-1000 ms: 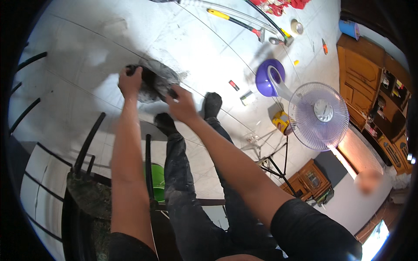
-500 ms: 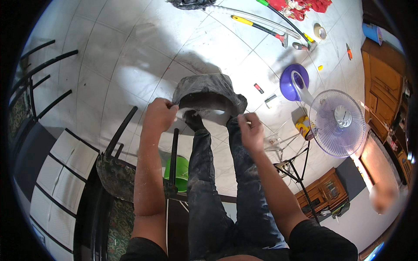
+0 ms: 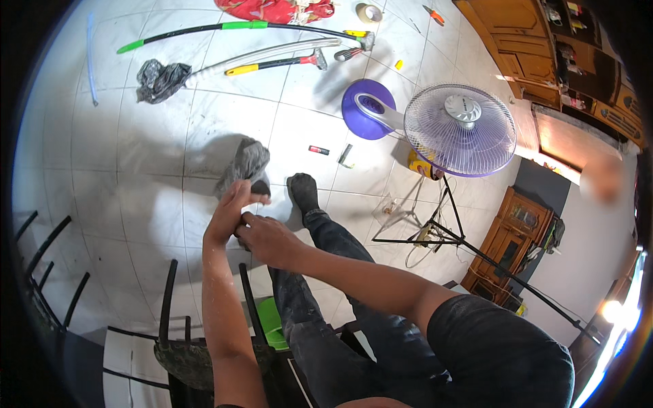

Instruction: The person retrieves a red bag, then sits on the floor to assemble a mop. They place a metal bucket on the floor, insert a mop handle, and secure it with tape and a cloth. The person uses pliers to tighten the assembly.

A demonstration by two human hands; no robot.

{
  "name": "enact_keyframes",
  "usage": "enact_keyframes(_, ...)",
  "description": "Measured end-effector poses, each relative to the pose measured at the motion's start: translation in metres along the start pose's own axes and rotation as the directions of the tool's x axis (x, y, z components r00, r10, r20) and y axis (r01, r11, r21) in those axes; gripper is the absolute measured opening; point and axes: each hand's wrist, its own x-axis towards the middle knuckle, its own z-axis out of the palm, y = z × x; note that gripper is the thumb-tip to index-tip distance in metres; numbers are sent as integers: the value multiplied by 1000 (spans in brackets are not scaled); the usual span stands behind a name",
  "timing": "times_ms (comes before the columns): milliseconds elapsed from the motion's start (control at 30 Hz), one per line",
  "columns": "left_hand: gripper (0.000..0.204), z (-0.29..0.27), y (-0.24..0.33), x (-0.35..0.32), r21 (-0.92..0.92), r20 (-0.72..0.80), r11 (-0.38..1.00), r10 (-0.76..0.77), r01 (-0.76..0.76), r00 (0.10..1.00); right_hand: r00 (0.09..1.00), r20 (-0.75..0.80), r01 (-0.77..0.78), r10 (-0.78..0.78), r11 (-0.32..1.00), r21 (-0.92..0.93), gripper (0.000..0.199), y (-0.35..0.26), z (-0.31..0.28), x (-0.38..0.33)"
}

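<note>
A dark grey, thin plastic bag hangs crumpled beyond my hands, a little left of my feet. My left hand is closed at the bag's near end, with one finger reaching out to the right. Right beside it, my right hand crosses in front of my body, its fingers curled close to the left palm at the bag's gathered edge. The two hands touch or almost touch. Part of the bag's rim is hidden behind the fingers.
A purple-and-white fan stands to the right, near a black tripod stand. Long-handled scrapers, a black bundled bag and red cloth lie on the far floor. Chair legs and a green bucket are near left.
My hands have come together from either side of the bag's open mouth. The bag has swung left and collapsed narrower. My view has turned, so the fan and floor tools appear farther left.
</note>
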Motion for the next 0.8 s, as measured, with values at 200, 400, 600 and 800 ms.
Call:
enact_keyframes(200,48,-34,-15,-2,376,-212,901,310,-215,927,911,-214,346,-353,936,-71,16,62,-43,63)
enact_keyframes(400,25,-56,-5,2,781,-61,598,361,-181,931,998,57,-33,5,863,503,15,101,1,121)
enact_keyframes(600,18,-42,-26,8,943,122,136,708,-304,696,931,242,-353,273,843,405,17,137,20,153)
enact_keyframes(800,15,-31,-33,36,925,144,199,605,-324,783,959,35,-283,282,957,60,17,170,19,157)
